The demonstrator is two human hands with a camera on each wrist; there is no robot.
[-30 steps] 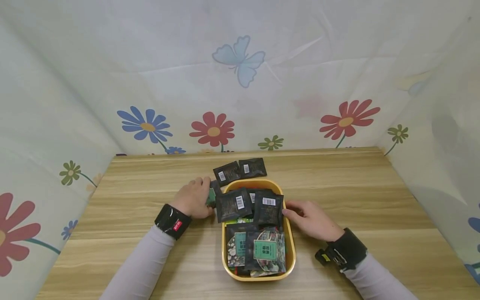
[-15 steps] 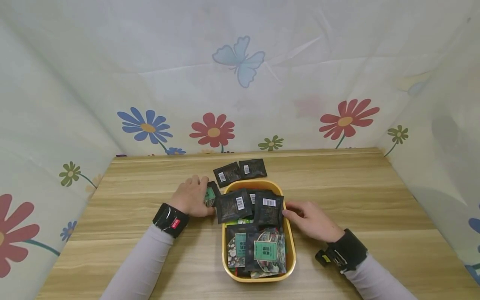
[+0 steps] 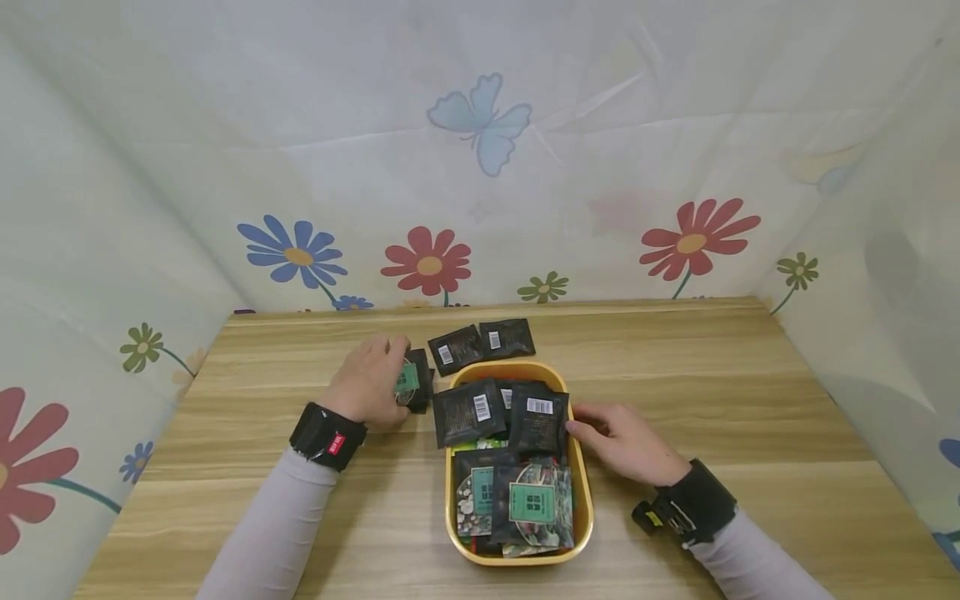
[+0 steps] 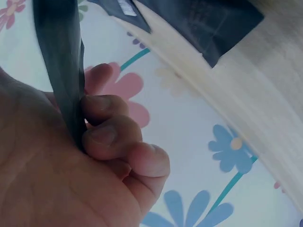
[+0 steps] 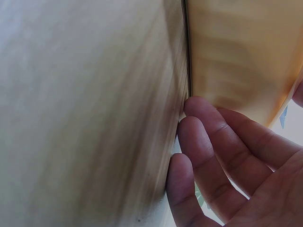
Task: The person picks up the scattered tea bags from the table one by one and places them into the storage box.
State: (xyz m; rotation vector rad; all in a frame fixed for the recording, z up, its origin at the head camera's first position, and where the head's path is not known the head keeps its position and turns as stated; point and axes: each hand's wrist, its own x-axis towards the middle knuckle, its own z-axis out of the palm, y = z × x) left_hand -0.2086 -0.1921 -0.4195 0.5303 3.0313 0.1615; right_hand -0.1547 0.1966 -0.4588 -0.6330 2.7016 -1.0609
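Note:
My left hand (image 3: 367, 383) grips black sachets (image 3: 416, 382), the top one with a green label, left of the yellow basket. In the left wrist view its curled fingers (image 4: 111, 135) press the dark sachet (image 4: 64, 71), seen edge-on, toward the palm. The yellow basket (image 3: 588, 517) is filled with black sachets, some showing barcodes and some green labels. My right hand (image 3: 626, 442) rests against the basket's right side, thumb near the rim. From the right wrist, its fairly straight fingers (image 5: 196, 139) lie along the tabletop beside the basket wall (image 5: 236, 56).
Two black sachets with barcodes, a left one (image 3: 455, 350) and a right one (image 3: 507, 337), lie behind the basket. The wooden table (image 3: 712, 367) meets a white flower-print curtain (image 3: 585, 200) at the back and sides.
My left hand has drawn the sachets left and slightly back, away from the basket. The right hand and basket stay where they were.

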